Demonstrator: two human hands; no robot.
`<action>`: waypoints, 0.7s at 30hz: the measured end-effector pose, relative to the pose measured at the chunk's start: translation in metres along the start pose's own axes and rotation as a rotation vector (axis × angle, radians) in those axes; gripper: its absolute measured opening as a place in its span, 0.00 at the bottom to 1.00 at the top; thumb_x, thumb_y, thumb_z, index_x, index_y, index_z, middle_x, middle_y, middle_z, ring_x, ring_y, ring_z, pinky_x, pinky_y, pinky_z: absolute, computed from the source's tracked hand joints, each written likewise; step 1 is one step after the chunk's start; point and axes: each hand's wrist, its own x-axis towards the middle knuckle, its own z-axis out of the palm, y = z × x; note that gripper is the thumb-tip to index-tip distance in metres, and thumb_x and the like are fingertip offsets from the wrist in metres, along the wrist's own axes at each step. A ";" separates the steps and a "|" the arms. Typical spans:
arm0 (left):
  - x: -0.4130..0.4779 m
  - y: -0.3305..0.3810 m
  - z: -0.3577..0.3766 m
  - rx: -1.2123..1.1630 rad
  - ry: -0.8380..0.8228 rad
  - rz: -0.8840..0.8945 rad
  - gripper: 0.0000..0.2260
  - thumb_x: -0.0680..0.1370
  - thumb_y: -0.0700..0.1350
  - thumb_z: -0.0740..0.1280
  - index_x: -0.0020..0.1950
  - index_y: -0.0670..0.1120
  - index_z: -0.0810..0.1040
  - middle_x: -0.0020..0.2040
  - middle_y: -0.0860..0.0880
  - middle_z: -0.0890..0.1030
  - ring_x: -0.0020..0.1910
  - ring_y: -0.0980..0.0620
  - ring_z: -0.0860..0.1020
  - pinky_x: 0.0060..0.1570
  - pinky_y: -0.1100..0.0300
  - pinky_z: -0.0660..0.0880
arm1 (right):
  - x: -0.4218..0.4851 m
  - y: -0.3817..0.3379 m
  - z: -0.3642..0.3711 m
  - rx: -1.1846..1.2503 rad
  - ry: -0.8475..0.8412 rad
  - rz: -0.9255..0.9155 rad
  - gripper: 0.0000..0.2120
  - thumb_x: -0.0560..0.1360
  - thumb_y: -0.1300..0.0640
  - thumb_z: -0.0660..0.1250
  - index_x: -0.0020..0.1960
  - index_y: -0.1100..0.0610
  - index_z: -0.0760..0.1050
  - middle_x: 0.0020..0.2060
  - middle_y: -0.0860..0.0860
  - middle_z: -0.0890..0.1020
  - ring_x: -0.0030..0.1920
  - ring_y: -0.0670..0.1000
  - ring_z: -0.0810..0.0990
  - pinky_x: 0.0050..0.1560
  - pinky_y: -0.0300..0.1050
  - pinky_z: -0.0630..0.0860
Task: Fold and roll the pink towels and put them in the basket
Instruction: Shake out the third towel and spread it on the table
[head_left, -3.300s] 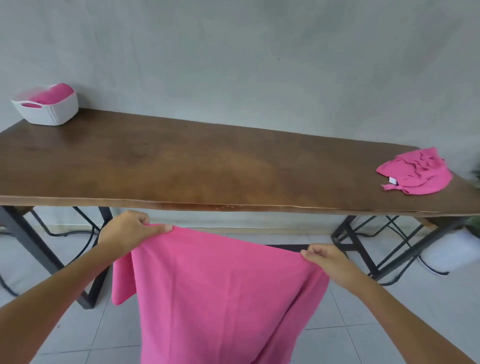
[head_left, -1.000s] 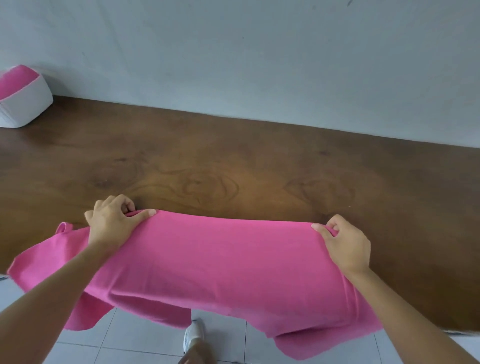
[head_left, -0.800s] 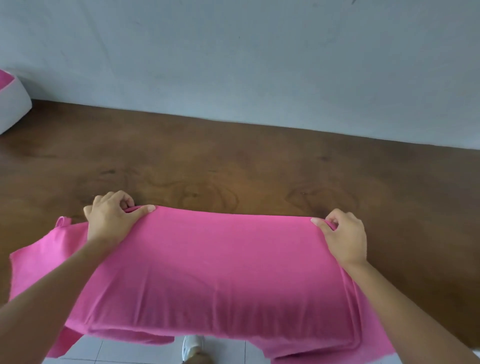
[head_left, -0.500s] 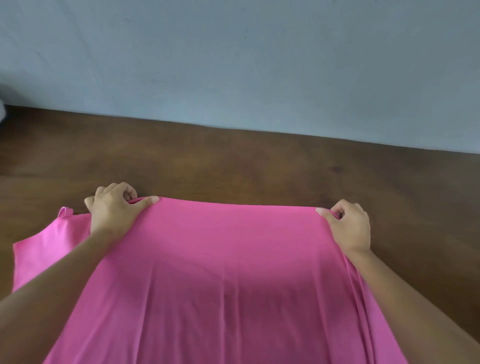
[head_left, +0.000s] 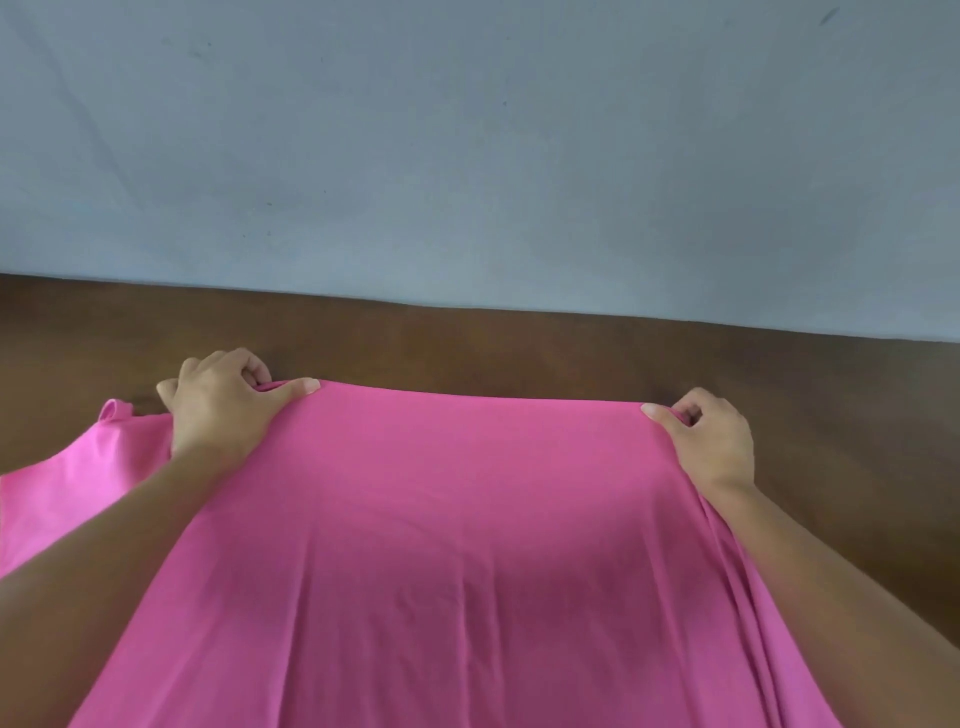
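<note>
While the pink towel (head_left: 467, 561) lies spread over the brown wooden bench (head_left: 519, 348), reaching from its near edge toward the back, the left hand (head_left: 218, 405) pinches the towel's far edge near the left corner, thumb on top. The right hand (head_left: 711, 441) pinches the far right corner likewise. A grey wall (head_left: 467, 156) rises behind the bench's back edge.

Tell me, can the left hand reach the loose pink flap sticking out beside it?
Probably yes. The flap lies right beside the left hand on the table, nothing between them. But that hand is pinching the far edge of the towel, so it would need to let go first.
</note>
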 end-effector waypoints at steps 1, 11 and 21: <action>0.008 0.001 0.003 -0.003 0.004 0.006 0.24 0.67 0.70 0.73 0.36 0.51 0.74 0.39 0.53 0.76 0.50 0.45 0.72 0.52 0.48 0.60 | 0.008 -0.003 0.003 0.004 0.003 0.004 0.17 0.72 0.39 0.73 0.36 0.50 0.74 0.35 0.47 0.79 0.42 0.50 0.77 0.43 0.51 0.74; 0.078 0.007 0.032 0.001 0.067 0.012 0.25 0.65 0.71 0.74 0.35 0.49 0.75 0.38 0.52 0.77 0.50 0.42 0.74 0.51 0.48 0.61 | 0.082 -0.019 0.033 0.017 0.040 -0.027 0.18 0.73 0.40 0.73 0.37 0.52 0.75 0.35 0.48 0.79 0.40 0.51 0.77 0.41 0.50 0.75; 0.116 0.021 0.050 0.039 0.117 -0.031 0.27 0.63 0.68 0.78 0.40 0.46 0.74 0.45 0.47 0.76 0.50 0.41 0.73 0.54 0.44 0.66 | 0.132 -0.032 0.053 0.002 0.073 -0.005 0.19 0.72 0.38 0.74 0.40 0.54 0.77 0.36 0.48 0.80 0.40 0.53 0.79 0.41 0.48 0.73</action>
